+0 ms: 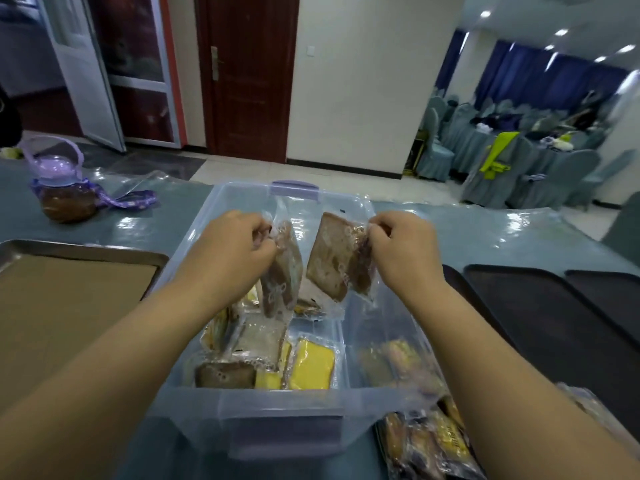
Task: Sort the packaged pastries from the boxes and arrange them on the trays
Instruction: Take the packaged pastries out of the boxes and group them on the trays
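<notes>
A clear plastic box (pixel 194 251) with a purple latch stands on the table in front of me. My left hand (pixel 232 247) pinches the top of a brown packaged pastry (pixel 282 271) that hangs above the box. My right hand (pixel 405 247) pinches a second brown packaged pastry (pixel 329 258), also lifted over the box. Inside the box lie several more wrapped pastries, among them a yellow one (pixel 313 367) and a brown one (pixel 225 375). A metal tray lined with brown paper (pixel 62 306) sits to the left. Dark trays (pixel 540 323) sit to the right.
A purple-lidded bottle with a strap (pixel 65 188) stands at the far left of the table. More wrapped pastries (pixel 429 441) lie on the table at the lower right. Covered chairs and tables (pixel 519 161) fill the room beyond, and a dark red door (pixel 249 74) is ahead.
</notes>
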Action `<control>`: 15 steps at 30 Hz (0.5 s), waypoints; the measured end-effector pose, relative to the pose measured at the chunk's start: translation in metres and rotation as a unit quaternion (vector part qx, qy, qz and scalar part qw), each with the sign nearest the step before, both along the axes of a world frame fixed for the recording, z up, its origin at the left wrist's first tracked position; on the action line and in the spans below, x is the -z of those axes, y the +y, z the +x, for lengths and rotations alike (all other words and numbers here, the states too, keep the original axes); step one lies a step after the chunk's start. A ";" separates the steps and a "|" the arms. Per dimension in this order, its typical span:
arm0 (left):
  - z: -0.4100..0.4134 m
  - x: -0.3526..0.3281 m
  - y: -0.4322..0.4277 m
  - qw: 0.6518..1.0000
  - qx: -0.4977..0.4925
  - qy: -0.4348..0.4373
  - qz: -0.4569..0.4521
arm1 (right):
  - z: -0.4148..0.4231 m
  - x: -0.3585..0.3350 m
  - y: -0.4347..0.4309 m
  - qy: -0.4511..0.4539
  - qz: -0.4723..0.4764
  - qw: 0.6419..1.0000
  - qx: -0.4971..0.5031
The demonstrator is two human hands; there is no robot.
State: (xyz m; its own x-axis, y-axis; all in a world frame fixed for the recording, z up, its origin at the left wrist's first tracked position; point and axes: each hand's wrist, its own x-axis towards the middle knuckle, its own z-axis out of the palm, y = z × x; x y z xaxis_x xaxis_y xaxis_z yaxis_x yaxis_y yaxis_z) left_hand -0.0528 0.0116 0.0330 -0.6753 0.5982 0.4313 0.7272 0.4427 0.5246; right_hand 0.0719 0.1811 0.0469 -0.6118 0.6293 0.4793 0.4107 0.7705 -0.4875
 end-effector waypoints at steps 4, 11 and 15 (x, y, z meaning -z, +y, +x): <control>0.027 -0.020 0.010 0.996 0.016 0.010 0.082 | 0.031 -0.012 -0.003 0.076 -0.006 0.997 0.018; 0.084 -0.047 0.052 0.988 0.054 0.062 0.131 | 0.095 -0.026 0.021 0.183 0.033 0.982 0.018; 0.136 -0.054 0.092 0.984 0.072 0.066 0.146 | 0.147 -0.027 0.055 0.215 0.077 0.974 0.013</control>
